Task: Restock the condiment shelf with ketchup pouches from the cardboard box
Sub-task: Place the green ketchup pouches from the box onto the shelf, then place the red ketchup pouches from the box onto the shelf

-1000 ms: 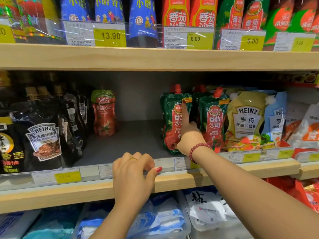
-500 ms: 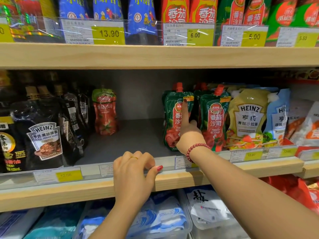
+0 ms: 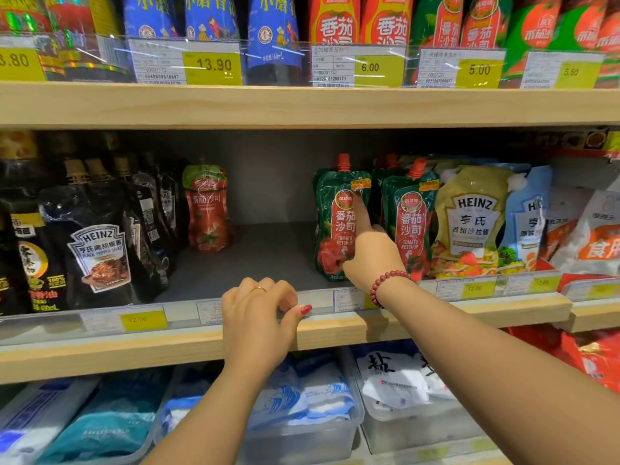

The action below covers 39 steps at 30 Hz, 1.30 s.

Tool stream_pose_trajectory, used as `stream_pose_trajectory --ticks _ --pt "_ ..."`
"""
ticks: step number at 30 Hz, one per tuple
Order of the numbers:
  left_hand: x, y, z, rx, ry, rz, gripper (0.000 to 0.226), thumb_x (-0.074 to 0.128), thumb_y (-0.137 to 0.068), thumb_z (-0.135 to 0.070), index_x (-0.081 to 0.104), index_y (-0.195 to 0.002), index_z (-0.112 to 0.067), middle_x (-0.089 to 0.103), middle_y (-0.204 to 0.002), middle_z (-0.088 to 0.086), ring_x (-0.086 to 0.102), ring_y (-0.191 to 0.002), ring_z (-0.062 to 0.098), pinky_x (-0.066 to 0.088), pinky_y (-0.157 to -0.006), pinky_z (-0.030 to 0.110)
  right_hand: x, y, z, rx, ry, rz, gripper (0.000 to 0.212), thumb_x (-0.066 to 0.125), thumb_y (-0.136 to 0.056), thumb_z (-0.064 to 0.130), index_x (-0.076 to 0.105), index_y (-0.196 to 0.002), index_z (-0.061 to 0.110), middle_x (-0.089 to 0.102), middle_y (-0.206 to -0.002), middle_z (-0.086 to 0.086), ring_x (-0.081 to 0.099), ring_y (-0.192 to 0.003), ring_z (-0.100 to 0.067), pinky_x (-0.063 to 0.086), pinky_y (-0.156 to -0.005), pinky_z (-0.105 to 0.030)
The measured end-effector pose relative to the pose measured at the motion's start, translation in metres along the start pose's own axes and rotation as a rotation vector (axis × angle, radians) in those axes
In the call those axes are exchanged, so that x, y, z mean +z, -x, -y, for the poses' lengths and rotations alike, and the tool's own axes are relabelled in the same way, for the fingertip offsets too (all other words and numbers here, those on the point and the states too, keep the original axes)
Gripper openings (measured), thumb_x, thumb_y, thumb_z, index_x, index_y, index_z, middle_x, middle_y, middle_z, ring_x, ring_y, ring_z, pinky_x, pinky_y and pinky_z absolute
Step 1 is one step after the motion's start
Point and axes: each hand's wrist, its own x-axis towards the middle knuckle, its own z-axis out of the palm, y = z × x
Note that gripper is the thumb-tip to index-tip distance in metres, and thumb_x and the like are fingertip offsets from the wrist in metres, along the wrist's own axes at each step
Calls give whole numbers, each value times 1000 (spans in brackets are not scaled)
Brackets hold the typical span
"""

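Two green tomato ketchup pouches with red spouts stand upright at the front of the middle shelf [image 3: 265,260]. My right hand [image 3: 372,256] reaches in between them. Its straight index finger presses on the front of the left pouch [image 3: 335,229], and the other fingers are curled beside the right pouch [image 3: 411,223]. My left hand [image 3: 258,317] holds the clear price rail [image 3: 188,313] at the shelf's front edge, fingers curled over its top and thumb along the front. A lone red ketchup pouch [image 3: 208,209] stands further back on the left. No cardboard box is in view.
Black Heinz pepper sauce pouches [image 3: 97,253] fill the left of the shelf. Heinz salad dressing pouches [image 3: 473,223] stand to the right of the ketchup. The upper shelf [image 3: 302,105] holds bottles and pouches. Salt bags in plastic bins [image 3: 396,384] sit below.
Almost nothing. My right index finger stays on the left green pouch and my left hand keeps its hold on the rail. The view has shifted slightly.
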Motion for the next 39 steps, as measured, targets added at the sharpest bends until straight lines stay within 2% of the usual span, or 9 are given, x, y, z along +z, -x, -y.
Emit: stream_pose_trajectory --ticks 6,10,12,18,22,26,32,35,39 --pt "-8 -3 -6 -34 -22 91 20 63 -80 -51 59 -76 -32 57 -75 -14 45 -84 13 17 -72 28 -21 34 0 -67 -169 -122 55 67 -81 26 39 -128 18 55 -108 -6 57 -94 -24 48 -73 -32" --pt "-21 -6 -9 -61 11 186 23 67 -79 -47 65 -97 -33 63 -98 -8 48 -102 20 29 -83 32 -28 71 -4 -125 -281 -126 46 66 -81 26 49 -123 21 57 -107 -2 56 -94 -16 50 -81 -33" --pt "-29 0 -9 -35 54 123 32 71 -77 -40 66 -106 -28 63 -105 0 48 -107 25 33 -88 36 -25 94 -7 -150 -349 -102 41 67 -80 25 53 -118 20 58 -106 -1 55 -95 -14 49 -82 -30" --pt "-50 61 -5 27 224 126 27 76 -75 -24 68 -101 -18 65 -102 4 53 -104 24 31 -88 23 13 172 -27 -169 -471 51 28 69 -78 23 60 -105 19 61 -95 -1 57 -85 -12 48 -74 -26" --pt "-47 140 14 -29 236 252 29 76 -75 -20 67 -102 -20 61 -99 -5 51 -98 17 30 -82 18 58 222 -48 -191 -468 277 31 68 -80 21 59 -110 21 58 -97 3 55 -88 -8 45 -75 -19" --pt "-43 208 47 -154 80 441 34 77 -72 -18 69 -105 -23 64 -109 0 52 -107 26 38 -92 38 105 265 -70 -176 -410 488 34 68 -78 21 59 -111 24 56 -98 7 54 -89 -6 44 -80 -17" --pt "-57 262 77 -231 -307 597 36 73 -68 -27 70 -104 -33 45 -141 7 35 -128 33 30 -102 47 164 314 -84 -157 -240 803 45 63 -77 29 52 -121 26 50 -105 5 54 -99 -10 42 -87 -22" --pt "-65 276 88 -321 -316 618 43 70 -68 -19 68 -110 -31 26 -153 10 27 -134 39 37 -100 51 185 329 -86 -48 -218 951 59 67 -74 33 46 -128 29 48 -117 -2 49 -110 -16 35 -89 -18" --pt "-61 283 96 -469 -206 640 45 64 -74 -15 64 -117 -26 25 -151 11 43 -124 37 47 -92 48 203 336 -86 32 -172 1066 75 72 -71 37 36 -137 36 40 -133 -6 37 -127 -21 30 -106 -26"
